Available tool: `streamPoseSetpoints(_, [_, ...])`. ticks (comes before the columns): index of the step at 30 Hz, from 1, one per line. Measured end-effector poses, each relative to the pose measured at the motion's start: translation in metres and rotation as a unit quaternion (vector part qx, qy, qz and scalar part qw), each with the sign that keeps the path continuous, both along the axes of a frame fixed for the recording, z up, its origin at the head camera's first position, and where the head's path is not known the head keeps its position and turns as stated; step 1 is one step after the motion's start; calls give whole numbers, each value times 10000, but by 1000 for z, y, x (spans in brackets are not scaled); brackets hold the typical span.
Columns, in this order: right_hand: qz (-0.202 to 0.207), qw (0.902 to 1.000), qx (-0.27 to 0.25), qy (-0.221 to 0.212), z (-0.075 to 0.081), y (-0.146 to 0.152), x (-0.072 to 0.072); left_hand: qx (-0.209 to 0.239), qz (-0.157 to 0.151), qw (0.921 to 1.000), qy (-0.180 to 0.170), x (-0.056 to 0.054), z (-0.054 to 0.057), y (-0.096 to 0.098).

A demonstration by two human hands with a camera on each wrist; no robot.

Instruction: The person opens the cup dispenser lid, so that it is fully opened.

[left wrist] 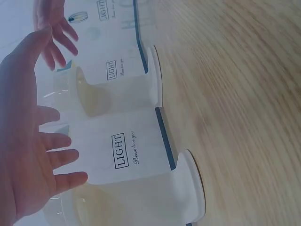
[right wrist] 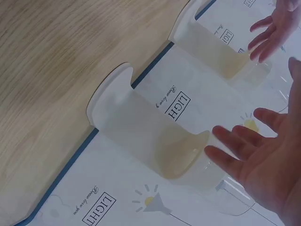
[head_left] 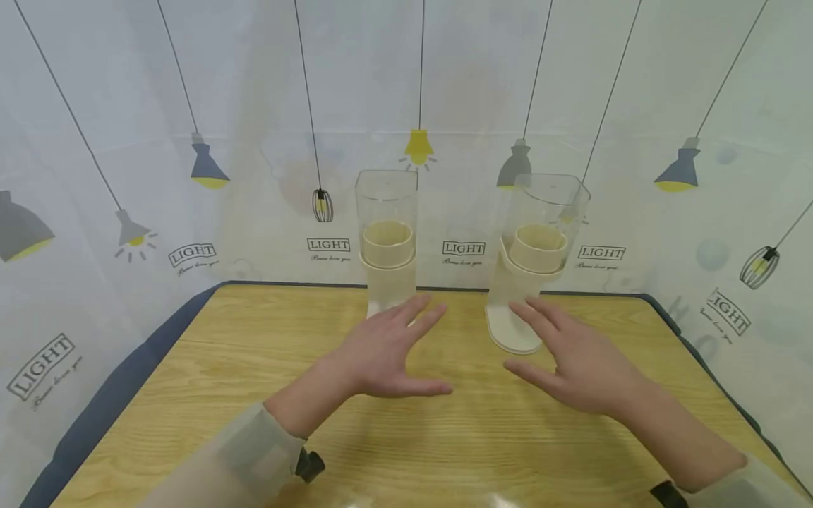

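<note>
Head view: two cream-white stands are upright at the far side of the wooden table [head_left: 444, 444], well apart. Each has a rounded base, a tall back and a ring-shaped collar under a clear upper part. The left stand [head_left: 389, 282] has its base mostly hidden behind the left hand [head_left: 387, 353]; the right stand [head_left: 516, 286] shows most of its base, with fingertips of the right hand [head_left: 574, 363] overlapping its edge. Both hands are spread, thumbs well away from the fingers, and grip nothing. Whether any fingertip touches a stand is hard to tell.

The clear upper parts almost vanish against the pale backdrop [head_left: 254, 141], printed with hanging lamps and the word LIGHT; their outlines are faint, and lamps show through the right one. In the left wrist view the nearer stand is cut off at the bottom edge, and the fingers hide part of its top. In the right wrist view the farther stand's base is cropped by the upper edge. Both sleeves [head_left: 222, 451] are cut off, and a dark object [head_left: 310, 466] at the left cuff is unclear.
</note>
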State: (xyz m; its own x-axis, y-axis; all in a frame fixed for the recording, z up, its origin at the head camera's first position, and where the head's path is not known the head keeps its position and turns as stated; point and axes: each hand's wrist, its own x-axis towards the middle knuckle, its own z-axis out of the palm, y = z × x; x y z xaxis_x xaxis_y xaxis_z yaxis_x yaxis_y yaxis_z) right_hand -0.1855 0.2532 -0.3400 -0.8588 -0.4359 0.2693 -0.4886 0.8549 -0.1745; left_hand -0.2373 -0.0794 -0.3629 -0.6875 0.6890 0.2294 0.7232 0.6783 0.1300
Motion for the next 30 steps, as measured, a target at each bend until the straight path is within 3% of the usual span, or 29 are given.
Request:
streamPoseSetpoints(5, [-94,9975,-400,581,-2,6,-2,739,-303,9967,-167,-3,1,5])
streamPoseSetpoints(10, [40,9879,-738,1364,0,13,-7,1488,-497,9864,-490,-10,2,11])
streamPoseSetpoints(14, [71,9804,-999,1695,6,19,-11,1942,-601,9769,-653,-19,3,16])
streamPoseSetpoints(22, [-164,9752,-1105,1910,24,34,-24,2257,-623,9653,-1157,-38,11,34])
streamPoseSetpoints(30, [-613,9709,-1558,1713,49,39,-44,2401,-495,9577,-1505,-55,26,55])
